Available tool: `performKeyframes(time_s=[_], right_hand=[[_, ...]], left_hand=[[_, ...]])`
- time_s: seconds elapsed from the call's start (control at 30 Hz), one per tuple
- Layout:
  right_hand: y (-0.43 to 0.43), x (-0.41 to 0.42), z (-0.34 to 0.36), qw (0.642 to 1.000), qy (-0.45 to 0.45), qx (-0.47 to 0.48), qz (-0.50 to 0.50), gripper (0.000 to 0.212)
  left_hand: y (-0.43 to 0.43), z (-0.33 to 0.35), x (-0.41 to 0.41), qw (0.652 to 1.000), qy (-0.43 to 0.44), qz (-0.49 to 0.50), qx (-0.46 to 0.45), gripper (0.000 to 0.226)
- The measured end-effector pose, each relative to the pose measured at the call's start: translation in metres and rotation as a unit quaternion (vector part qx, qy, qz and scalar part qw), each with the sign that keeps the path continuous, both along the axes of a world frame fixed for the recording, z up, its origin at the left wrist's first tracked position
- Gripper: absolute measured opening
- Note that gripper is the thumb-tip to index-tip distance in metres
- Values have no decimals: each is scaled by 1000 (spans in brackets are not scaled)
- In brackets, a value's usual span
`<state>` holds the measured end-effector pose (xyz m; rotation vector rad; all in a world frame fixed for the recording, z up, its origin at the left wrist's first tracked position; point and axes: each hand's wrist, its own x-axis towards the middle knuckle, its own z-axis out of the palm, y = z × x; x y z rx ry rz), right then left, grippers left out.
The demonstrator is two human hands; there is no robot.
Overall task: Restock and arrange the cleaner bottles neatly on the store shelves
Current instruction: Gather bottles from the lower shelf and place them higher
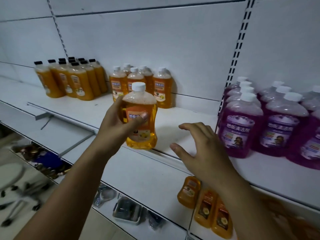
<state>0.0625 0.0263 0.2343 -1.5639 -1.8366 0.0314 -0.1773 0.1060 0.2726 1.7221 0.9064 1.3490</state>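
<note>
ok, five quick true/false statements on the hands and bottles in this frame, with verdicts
1. The left hand grips an orange bottle with a white cap. True.
2. The right hand holds a purple bottle. False: it is open and holds nothing; the purple bottles stand on the shelf beside it.
3. The far-left orange bottles have black caps. True.
4. The held bottle's cap is off. False: the cap is on.
5. No bottles sit under this shelf. False: the lower orange bottles show beneath it.

White stool on castors (10, 173) lower left, blue packet (50, 161), lidded metal container (127, 211)
</note>
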Motion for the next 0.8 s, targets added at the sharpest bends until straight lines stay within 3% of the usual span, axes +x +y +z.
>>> performKeyframes(time_s=[0.17,0.43,0.67,0.8], right_hand=[[43,-23,1,994,-60,-91,14,58],[96,-45,0,981,-93,-170,-7,57],[96,-45,-7,981,-98,-167,-19,53],[97,-44,-8,982,-87,-167,-20,53]], left_hand=[[52,22,-9,999,23,-12,23,80],[145,43,8,986,140,-58,67,72],[186,37,27,967,215,-79,115,62],[198,39,38,956,245,-76,141,68]])
